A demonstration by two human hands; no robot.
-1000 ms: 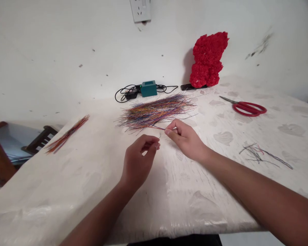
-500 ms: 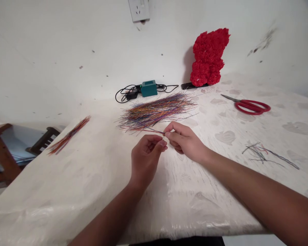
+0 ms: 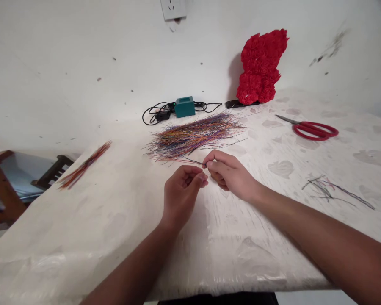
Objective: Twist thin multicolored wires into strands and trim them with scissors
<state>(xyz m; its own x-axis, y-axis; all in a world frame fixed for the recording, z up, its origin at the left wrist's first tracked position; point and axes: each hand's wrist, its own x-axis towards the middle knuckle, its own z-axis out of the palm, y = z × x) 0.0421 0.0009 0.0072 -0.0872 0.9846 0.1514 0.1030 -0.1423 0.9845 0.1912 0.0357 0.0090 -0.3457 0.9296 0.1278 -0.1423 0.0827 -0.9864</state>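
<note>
A loose bundle of thin multicoloured wires (image 3: 193,137) lies flat on the cloth-covered table (image 3: 241,254), straight ahead of me. My right hand (image 3: 228,176) pinches a single thin wire (image 3: 190,160) that runs out from the bundle's near edge. My left hand (image 3: 182,192) is curled, with its fingertips right against my right fingertips. Whether its fingers hold the wire is hidden. A shorter bundle of orange and red wires (image 3: 85,165) lies near the table's left edge.
Red scissors (image 3: 311,130) and a small heap of dark wire pieces (image 3: 330,190) lie to the right. At the back are a teal box (image 3: 184,106) with black cable (image 3: 155,112), a red flower-covered figure (image 3: 260,67) and a wall socket (image 3: 173,6). A wooden chair (image 3: 53,171) stands beyond the left edge.
My left hand has moved right and up, from a gap beside my right hand to touching its fingertips. The view has tilted slightly.
</note>
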